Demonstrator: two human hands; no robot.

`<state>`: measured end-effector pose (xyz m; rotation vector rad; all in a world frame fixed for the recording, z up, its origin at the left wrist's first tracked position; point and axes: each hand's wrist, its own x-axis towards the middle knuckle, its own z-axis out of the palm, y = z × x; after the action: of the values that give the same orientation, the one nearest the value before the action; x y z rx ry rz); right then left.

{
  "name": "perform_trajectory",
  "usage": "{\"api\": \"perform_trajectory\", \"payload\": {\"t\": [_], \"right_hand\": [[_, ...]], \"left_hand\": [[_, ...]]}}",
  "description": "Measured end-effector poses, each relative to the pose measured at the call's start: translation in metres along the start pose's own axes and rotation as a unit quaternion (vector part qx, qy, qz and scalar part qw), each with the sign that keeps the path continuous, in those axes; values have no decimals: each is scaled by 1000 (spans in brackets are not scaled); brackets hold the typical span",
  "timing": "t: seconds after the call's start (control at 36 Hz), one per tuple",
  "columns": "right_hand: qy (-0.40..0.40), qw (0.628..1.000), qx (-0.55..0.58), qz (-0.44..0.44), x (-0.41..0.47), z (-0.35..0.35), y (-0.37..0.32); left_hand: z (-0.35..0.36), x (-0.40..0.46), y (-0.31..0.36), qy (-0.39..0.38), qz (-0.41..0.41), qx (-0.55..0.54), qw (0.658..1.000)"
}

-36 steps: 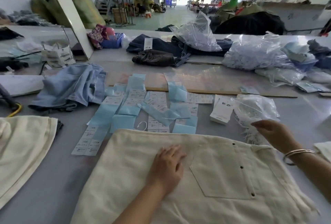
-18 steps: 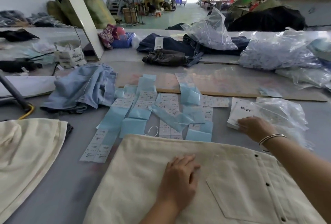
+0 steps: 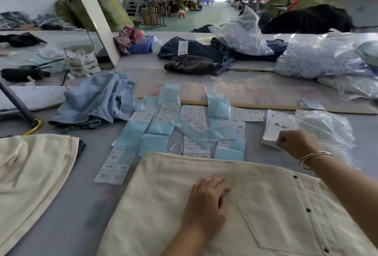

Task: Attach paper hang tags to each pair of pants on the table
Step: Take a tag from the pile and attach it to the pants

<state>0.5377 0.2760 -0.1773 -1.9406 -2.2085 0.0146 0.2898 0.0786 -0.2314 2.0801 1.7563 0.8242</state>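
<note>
Pants point(image 3: 255, 204) lie nearest on the table point(image 3: 67, 214), w/ the left hand point(image 3: 206, 200) resting flat on them, left of the back pocket point(image 3: 290, 221). Just beyond the pants' far edge: sticker sheets point(image 3: 173, 126) spread in overlapping strips, a tag loop point(image 3: 176, 147) among them. Right of the sheets, a stack of hang tags point(image 3: 276, 126), w/ the right hand point(image 3: 294, 143) on its near corner; plastic bag point(image 3: 327, 128) touching the stack's right side. Left of the sheets, a crumpled garment point(image 3: 96, 100). Near left, another folded garment point(image 3: 30, 169). Behind the sheets, a flat board point(image 3: 255, 92); farther back, folded jeans point(image 3: 192, 64) and more bags point(image 3: 319, 59) to the right.
</note>
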Motion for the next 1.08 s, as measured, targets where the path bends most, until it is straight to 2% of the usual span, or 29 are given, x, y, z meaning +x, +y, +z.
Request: {"api": "perform_trajectory", "payload": {"t": [0.06,0.11,0.19,0.25,0.31,0.33,0.39,0.47,0.53,0.58,0.61,0.69,0.72,0.81,0.86,0.89,0.94,1.08], "right_hand": [[-23,999,12,18,2,2,-1],[-41,996,70,37,7,1,2],[-30,985,158,66,12,-6,7],[42,971,220,84,11,-13,6],[142,952,256,87,3,-23,-5],[178,949,250,66,-5,-30,-16],[219,948,228,-41,-26,-40,-44],[204,926,201,-247,-70,-45,-86],[169,907,125,-364,-97,-41,-108],[118,882,53,-453,-115,-36,-125],[80,874,39,-478,-120,-34,-131],[24,867,58,-494,-115,-26,-139],[21,881,113,-459,-108,-25,-141],[44,909,318,-265,-71,-25,-150],[49,923,330,-191,-35,-23,-159],[37,934,307,-178,-19,-20,-164],[-8,955,237,-176,6,-10,-173],[-103,975,50,-190,44,31,-190]], "left_hand": [[0,0,0,0,-1,2,1000],[0,0,1,-2,-3,3,1000],[4,-1,-2,-5,1,-2,1000],[3,3,-4,-4,-14,-29,999],[-3,7,-5,8,-80,-159,984],[-8,10,-5,10,-132,-260,957],[-19,15,-5,17,-214,-446,869],[-29,26,-9,22,-276,-618,736],[-34,35,-12,-22,-302,-656,692],[-35,43,-14,-37,-323,-663,674],[-36,46,-15,-27,-330,-648,686],[-39,62,-24,46,-334,-509,792],[-41,69,-29,59,-319,-461,826],[-50,88,-50,34,-246,-276,929],[-49,97,-64,-3,-183,-101,978],[-46,100,-69,-18,-136,-15,990],[-39,104,-77,-37,-63,112,991],[-19,108,-88,-43,-39,126,990]]}}
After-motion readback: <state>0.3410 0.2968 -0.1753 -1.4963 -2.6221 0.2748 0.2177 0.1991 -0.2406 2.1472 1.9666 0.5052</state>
